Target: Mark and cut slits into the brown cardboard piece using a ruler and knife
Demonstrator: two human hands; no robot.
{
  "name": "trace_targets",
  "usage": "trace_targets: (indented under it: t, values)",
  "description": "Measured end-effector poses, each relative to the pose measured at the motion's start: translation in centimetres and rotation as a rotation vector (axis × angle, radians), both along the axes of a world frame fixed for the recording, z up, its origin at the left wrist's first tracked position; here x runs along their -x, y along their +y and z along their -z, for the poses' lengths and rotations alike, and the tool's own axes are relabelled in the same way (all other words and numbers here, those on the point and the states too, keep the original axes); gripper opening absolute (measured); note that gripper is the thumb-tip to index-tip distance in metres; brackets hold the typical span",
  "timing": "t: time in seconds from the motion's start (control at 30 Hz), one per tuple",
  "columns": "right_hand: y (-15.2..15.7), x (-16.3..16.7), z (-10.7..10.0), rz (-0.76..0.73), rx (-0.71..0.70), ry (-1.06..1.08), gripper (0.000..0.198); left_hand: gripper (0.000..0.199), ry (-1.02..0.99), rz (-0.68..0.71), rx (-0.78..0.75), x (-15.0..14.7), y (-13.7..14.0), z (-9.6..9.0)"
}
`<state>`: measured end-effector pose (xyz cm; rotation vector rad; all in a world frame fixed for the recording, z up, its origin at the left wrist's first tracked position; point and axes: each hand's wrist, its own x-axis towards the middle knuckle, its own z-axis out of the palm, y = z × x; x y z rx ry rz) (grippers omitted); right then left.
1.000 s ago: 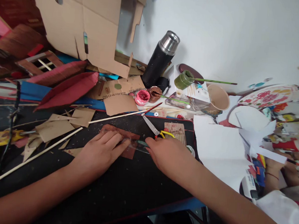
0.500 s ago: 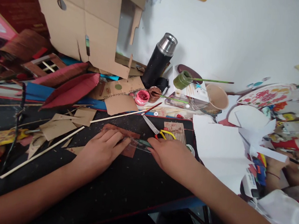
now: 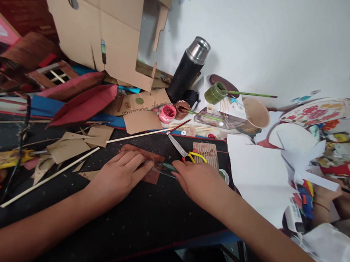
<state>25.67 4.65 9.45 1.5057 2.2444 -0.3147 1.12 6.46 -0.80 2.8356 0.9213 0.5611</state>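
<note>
My left hand presses down on a small brown-painted cardboard piece, its fingers bent and close together. A clear strip like a ruler lies across the cardboard, partly under those fingers. My right hand is closed around a slim green craft knife, whose front end points left at the cardboard. The blade is too small to make out. Just beyond the right hand lie scissors with yellow and orange handles, and a corrugated cardboard piece.
Wooden sticks and cardboard scraps lie on the left of the black mat. A yellow glue gun is farther left. Behind stand a black flask, a pink paint jar and a paper cup. White paper lies right.
The view has shifted very slightly. Both hands stay in nearly the same place, and the green knife appears almost unmoved on the cardboard.
</note>
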Motion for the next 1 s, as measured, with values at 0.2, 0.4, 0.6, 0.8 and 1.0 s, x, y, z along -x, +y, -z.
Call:
trace_targets:
  t: [0.2, 0.4, 0.6, 0.8, 1.0]
  values:
    - [0.2, 0.3, -0.5, 0.018, 0.044, -0.017, 0.016, 0.041, -0.012, -0.028, 0.080, 0.0, -0.2, 0.1]
    - [1.0, 0.5, -0.7, -0.039, 0.062, -0.032, 0.013, 0.039, -0.014, -0.019, 0.039, -0.1, -0.2, 0.1]
    - [1.2, 0.6, -0.8, -0.086, 0.045, -0.036, 0.013, 0.041, 0.018, 0.004, -0.053, -0.1, 0.0, -0.1]
    - [0.6, 0.0, -1.3, -0.016, 0.094, -0.040, 0.015, 0.042, 0.007, -0.013, 0.031, 0.0, -0.1, 0.0]
    - [0.5, 0.2, -1.6, -0.013, 0.074, -0.027, 0.016, 0.041, 0.024, -0.017, -0.013, 0.0, -0.2, 0.1]
